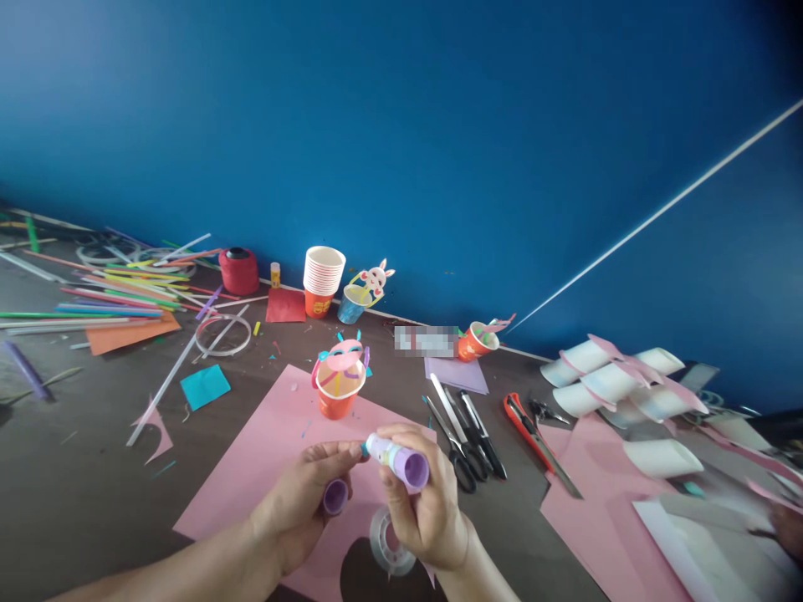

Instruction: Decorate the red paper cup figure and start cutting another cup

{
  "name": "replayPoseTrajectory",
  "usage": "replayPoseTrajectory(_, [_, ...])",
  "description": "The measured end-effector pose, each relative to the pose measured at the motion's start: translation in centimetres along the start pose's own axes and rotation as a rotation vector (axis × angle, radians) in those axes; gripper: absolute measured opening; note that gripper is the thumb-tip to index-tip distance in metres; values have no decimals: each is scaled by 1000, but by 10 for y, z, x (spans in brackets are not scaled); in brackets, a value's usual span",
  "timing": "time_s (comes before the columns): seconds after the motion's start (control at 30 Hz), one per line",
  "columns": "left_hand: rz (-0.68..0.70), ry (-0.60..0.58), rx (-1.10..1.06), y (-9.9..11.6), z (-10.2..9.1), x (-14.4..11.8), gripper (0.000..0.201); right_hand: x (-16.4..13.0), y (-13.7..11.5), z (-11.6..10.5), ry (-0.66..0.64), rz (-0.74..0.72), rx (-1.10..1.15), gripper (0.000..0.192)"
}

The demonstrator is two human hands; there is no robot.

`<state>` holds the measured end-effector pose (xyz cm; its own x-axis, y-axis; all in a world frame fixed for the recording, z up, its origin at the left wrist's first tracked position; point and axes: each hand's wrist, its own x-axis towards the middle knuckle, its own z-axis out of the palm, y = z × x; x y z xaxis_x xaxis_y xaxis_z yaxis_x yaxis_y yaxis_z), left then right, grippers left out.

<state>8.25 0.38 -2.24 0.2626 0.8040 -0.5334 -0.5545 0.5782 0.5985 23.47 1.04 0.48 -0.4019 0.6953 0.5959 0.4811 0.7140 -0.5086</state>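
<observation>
My right hand (421,506) grips a purple glue stick (397,457), its open end facing me. In my left hand (302,498) sits the stick's purple cap (335,496), held just left of the tube. Both hands hover over a large pink paper sheet (269,451). A decorated orange paper cup (340,385) with pink and coloured strips stands on that sheet beyond my hands. A clear tape roll (387,543) lies under my right hand.
Scissors (457,435) and an orange utility knife (533,435) lie to the right. A stack of cups (322,280), a bunny cup (362,294) and a red spool (239,269) stand by the blue wall. Straws (113,293) spread at left, white cups (615,380) and pink sheets at right.
</observation>
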Motion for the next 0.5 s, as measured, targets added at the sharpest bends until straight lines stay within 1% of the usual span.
replayPoseTrajectory(0.17, [-32,60,24,0,-2,1,23,0,3,-1,49,39,14,32])
replayPoseTrajectory(0.23, [-29,61,27,1,-2,1,23,-1,3,-1,67,36,31,33])
replayPoseTrajectory(0.5, [34,38,85,4,4,-4,21,-1,2,1,50,7,29,31])
